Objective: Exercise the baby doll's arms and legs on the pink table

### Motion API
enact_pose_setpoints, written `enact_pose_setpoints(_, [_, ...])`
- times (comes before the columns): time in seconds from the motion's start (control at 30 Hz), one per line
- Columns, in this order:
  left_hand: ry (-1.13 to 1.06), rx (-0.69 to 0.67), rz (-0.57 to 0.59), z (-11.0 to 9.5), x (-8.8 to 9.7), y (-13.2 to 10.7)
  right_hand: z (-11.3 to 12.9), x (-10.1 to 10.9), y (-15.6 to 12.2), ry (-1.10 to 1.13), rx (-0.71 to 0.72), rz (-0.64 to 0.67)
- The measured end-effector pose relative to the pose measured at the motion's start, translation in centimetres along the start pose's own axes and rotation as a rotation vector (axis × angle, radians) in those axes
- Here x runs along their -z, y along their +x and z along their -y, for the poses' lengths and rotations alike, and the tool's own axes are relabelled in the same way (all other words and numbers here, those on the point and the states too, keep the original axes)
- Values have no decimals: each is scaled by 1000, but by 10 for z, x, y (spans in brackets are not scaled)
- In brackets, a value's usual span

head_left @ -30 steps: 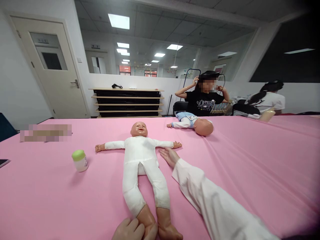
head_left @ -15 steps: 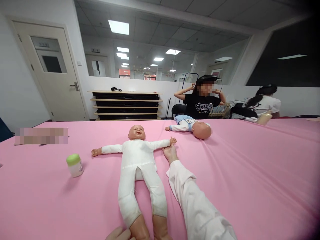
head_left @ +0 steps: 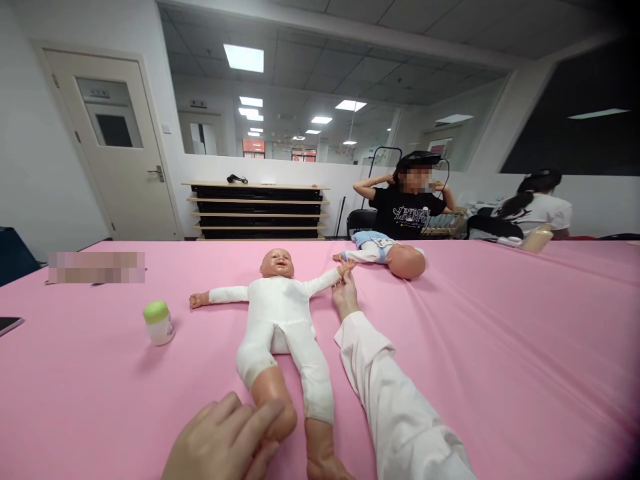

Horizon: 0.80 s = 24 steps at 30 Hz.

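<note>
The doll (head_left: 280,300) lies face up in the middle of the pink tabletop (head_left: 90,400), its head to the far side and its feet to the near side. The left hand (head_left: 225,437) seems closed around its foot on the left, that leg bent, though the underside of the grip is hidden. The right hand (head_left: 346,297) curls its fingers at the doll's hand on the right, apparently in a light hold. The smooth foot could slip out if the left fingers are loose, letting the leg drop. An uneven pull on the two limbs might twist the doll or ruck the cloth beneath it. Reaching farther right could knock the second doll (head_left: 407,261), just beyond; a wide leftward sweep could tip the jar (head_left: 160,325).
</note>
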<state>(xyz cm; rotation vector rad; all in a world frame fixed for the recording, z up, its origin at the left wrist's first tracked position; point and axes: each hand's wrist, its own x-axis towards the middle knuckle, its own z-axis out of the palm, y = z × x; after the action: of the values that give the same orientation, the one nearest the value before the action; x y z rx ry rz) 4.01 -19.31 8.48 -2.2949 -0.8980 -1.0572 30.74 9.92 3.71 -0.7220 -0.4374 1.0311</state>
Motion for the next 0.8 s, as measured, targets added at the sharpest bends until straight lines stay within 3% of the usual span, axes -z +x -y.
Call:
enact_pose_setpoints(0.17, [-74, 200, 43, 29, 8, 25, 6, -45, -32, -250, 316, 443])
enact_pose_setpoints(0.27, [-90, 288, 28, 51, -5, 34, -7, -59, -54, -481, 314, 643])
enact_pose_setpoints(0.4, [-126, 413, 36, 75, -32, 35, -27, -58, -68, -785, 372, 831])
enact_pose_setpoints(0.6, [-166, 497, 48, 88, -63, 18, -39, -50, -69, -1018, 640, 863])
enact_pose_setpoints(0.8, [-146, 433, 42, 87, -54, 18, -39, -42, -67, -965, 711, 824])
